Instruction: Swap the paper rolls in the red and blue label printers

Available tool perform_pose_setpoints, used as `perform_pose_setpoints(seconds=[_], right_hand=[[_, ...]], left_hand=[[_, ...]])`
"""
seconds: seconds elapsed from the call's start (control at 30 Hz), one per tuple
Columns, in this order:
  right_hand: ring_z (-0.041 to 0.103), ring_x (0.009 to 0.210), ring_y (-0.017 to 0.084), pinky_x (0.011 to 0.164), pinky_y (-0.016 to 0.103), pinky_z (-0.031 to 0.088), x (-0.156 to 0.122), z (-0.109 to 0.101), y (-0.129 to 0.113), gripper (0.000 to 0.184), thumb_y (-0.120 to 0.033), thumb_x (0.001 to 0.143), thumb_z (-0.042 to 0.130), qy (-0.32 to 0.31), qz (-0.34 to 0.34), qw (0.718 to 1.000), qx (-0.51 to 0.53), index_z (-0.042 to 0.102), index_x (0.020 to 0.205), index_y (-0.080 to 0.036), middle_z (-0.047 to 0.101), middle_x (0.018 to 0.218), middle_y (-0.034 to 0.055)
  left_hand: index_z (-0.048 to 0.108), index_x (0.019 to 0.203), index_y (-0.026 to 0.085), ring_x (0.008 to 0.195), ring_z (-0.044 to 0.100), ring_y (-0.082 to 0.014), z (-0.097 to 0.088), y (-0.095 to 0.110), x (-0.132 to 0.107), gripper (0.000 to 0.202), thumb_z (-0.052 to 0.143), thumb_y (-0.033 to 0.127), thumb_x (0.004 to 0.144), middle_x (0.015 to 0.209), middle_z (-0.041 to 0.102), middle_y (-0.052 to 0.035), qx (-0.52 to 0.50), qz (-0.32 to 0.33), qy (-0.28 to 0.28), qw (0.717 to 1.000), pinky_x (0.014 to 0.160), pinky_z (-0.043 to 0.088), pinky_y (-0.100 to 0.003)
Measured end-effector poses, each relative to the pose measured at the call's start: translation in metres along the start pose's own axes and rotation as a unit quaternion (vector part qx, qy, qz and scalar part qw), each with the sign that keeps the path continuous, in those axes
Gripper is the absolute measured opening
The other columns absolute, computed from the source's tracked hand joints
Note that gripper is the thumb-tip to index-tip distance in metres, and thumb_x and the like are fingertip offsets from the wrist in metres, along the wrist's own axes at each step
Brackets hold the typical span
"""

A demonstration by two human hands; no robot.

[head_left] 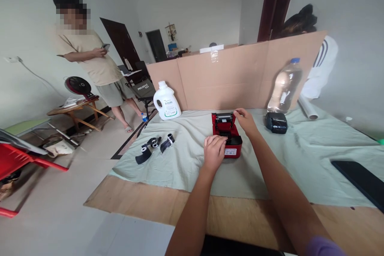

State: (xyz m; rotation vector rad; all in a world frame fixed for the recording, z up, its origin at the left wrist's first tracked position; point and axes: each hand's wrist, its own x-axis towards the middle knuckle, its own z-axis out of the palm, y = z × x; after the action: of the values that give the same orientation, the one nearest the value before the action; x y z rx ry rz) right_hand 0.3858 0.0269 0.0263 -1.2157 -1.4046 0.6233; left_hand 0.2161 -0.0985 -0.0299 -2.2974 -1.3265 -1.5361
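A small red box-shaped machine (234, 153) stands on the green cloth with its lid (222, 118) raised. A metal roller runs across the lid, and the inside of the body is black. My right hand (244, 121) pinches the right end of the raised lid. Over the machine's front left edge, my left hand (215, 151) has its fingers curled together, tips at the black interior. What these left fingertips hold is too small to make out. To the left lie several loose rolls, including a black ribbon roll (167, 143) with its strip partly unwound.
Behind the machine stand a cardboard screen (222, 76), a white jug (167, 102) and a large clear bottle (285, 86). A dark device (276, 123) sits before the bottle; a black phone (358, 180) lies right. One person (99, 56) stands left; another sits behind the screen.
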Motion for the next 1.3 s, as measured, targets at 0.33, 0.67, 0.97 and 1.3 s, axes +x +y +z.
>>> perform_pose_setpoints(seconds=[0.33, 0.67, 0.97, 1.3], right_hand=[[0.064, 0.11, 0.029, 0.077, 0.035, 0.053, -0.05, -0.015, 0.06, 0.06, -0.041, 0.066, 0.071, -0.053, 0.156, 0.975, 0.146, 0.066, 0.123, -0.026, 0.069, 0.124, 0.0107], [0.067, 0.114, 0.027, 0.085, 0.036, 0.057, -0.059, 0.0, 0.084, 0.061, -0.044, 0.074, 0.068, -0.086, 0.155, 0.95, 0.256, 0.061, 0.132, -0.027, 0.069, 0.132, 0.007], [0.068, 0.112, 0.03, 0.094, 0.041, 0.055, -0.064, 0.002, 0.069, 0.05, -0.037, 0.07, 0.065, -0.046, 0.152, 0.961, 0.225, 0.073, 0.118, -0.023, 0.075, 0.121, 0.0053], [0.065, 0.116, 0.029, 0.106, 0.045, 0.047, -0.079, 0.005, 0.07, 0.048, -0.052, 0.08, 0.064, -0.019, 0.077, 0.974, 0.213, 0.073, 0.116, -0.021, 0.074, 0.122, 0.0077]], left_hand=[[0.071, 0.114, 0.027, 0.107, 0.062, -0.0192, 0.001, 0.012, 0.002, 0.023, 0.053, 0.022, 0.1, 0.11, 0.076, -0.0016, 0.004, -0.004, 0.003, 1.0, 0.101, 0.042, -0.038], [0.066, 0.124, 0.023, 0.11, 0.059, -0.0223, 0.004, -0.008, -0.004, 0.031, 0.044, 0.025, 0.103, 0.118, 0.072, -0.006, -0.003, -0.171, 0.026, 0.985, 0.096, 0.044, -0.039], [0.067, 0.114, 0.021, 0.105, 0.064, -0.0197, 0.005, -0.023, 0.002, 0.03, 0.042, 0.013, 0.099, 0.109, 0.073, -0.0052, -0.002, -0.142, -0.016, 0.99, 0.089, 0.042, -0.035], [0.062, 0.124, 0.02, 0.107, 0.063, -0.0216, 0.013, -0.04, -0.009, 0.037, 0.033, 0.022, 0.102, 0.116, 0.07, -0.0094, -0.021, -0.092, 0.001, 0.996, 0.096, 0.045, -0.039]])
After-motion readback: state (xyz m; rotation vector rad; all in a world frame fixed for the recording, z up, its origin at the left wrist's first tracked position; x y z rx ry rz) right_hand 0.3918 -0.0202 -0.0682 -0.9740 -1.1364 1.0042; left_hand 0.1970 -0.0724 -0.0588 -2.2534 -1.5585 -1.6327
